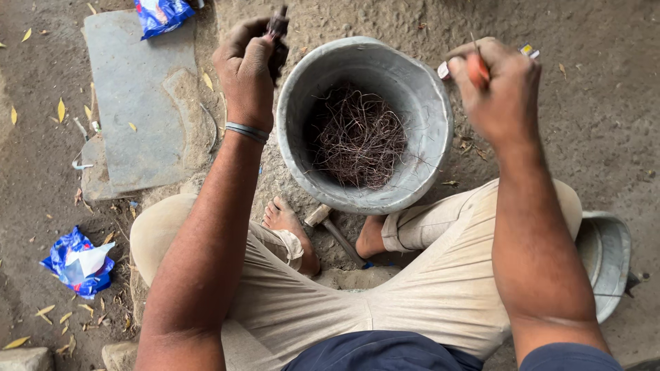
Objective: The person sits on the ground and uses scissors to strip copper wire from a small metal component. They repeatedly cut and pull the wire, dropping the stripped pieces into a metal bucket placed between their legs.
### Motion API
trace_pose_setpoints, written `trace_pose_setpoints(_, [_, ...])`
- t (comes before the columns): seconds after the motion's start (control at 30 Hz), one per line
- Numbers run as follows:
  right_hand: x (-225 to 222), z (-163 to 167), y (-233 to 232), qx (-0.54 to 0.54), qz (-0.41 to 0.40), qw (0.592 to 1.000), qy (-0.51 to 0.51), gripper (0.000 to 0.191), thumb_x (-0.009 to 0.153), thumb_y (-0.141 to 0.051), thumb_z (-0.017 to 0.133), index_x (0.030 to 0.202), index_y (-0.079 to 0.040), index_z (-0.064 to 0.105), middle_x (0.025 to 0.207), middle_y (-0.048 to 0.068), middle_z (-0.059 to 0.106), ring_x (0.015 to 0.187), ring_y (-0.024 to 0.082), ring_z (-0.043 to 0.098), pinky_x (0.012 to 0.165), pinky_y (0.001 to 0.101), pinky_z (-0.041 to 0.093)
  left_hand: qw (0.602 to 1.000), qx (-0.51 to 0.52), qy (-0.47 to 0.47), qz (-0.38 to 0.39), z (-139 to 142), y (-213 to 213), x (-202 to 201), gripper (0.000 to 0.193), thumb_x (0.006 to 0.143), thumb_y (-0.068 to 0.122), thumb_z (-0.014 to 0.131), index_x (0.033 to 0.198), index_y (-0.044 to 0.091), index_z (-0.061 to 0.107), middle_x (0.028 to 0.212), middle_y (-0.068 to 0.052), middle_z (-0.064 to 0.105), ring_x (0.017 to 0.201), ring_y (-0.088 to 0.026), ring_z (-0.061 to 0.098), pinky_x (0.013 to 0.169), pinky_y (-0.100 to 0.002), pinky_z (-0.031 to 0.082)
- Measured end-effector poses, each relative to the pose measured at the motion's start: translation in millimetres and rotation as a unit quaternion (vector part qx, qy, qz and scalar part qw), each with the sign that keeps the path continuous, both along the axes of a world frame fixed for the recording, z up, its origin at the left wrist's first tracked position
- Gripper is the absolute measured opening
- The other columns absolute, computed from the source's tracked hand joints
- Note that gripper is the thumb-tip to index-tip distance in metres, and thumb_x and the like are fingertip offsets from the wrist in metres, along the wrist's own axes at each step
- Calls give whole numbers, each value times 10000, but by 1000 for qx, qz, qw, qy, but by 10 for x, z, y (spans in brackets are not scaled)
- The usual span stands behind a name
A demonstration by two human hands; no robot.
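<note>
My left hand point(247, 65) is raised left of a grey metal bucket point(419, 110) and is closed on a dark, stubby piece of cable or core point(278, 33). My right hand point(498, 86) is up at the bucket's right rim, gripping a small tool with an orange handle point(478, 67) and a pale tip that sticks out both sides of the fist. Inside the bucket lies a tangle of thin reddish-brown wire strands point(359, 137). I sit on the ground with the bucket between my bare feet.
A hammer point(326, 223) lies between my feet, below the bucket. A flat stone slab point(141, 103) sits at the left, with a blue wrapper point(163, 14) above it and another point(77, 262) lower left. A second metal pan point(608, 261) rests by my right knee. Dry leaves dot the dirt.
</note>
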State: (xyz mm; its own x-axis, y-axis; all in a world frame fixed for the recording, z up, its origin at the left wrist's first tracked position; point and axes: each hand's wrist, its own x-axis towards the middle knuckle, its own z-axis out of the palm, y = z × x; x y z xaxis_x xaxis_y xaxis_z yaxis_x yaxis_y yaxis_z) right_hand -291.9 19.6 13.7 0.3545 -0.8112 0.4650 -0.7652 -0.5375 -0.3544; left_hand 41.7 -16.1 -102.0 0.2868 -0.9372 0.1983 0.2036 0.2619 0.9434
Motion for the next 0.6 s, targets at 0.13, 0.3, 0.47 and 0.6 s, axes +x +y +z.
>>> trace_pose_setpoints(0.13, [-61, 117, 34, -141, -76, 982, 98, 138, 969, -88, 798, 1036, 22, 750, 970, 152, 658, 838, 281, 686, 722, 400, 557, 996, 85, -1, 4, -119, -19, -153, 247, 966, 74, 541, 999, -38, 758, 760, -42, 683, 621, -111, 623, 536, -248, 517])
trace_pose_setpoints(0.3, [301, 211, 297, -143, -14, 989, -28, 145, 978, 6, 738, 1121, 2, 718, 1025, 144, 658, 932, 265, 698, 807, 382, 576, 989, 60, -109, -82, -23, 166, -308, 249, 993, 59, 530, 1056, -43, 747, 799, -24, 682, 661, -74, 616, 569, -230, 514])
trace_pose_setpoints(0.47, [810, -101, 434, -50, 124, 985, -105, 284, 933, -15, 731, 1191, 1, 615, 1077, 194, 693, 993, 328, 710, 869, 409, 592, 973, 124, -11, -194, 181, 395, -439, 256, 1004, 100, 520, 1078, -27, 728, 763, -8, 641, 590, -69, 576, 481, -229, 451])
trace_pose_setpoints(0.6, [892, -350, 416, 203, 39, 976, -72, 235, 958, -133, 771, 1118, 11, 677, 767, 98, 702, 664, 182, 706, 583, 329, 545, 952, 165, 124, -226, 256, 467, -471, 256, 1013, 129, 535, 1085, -28, 723, 802, -30, 646, 613, -99, 589, 497, -255, 467])
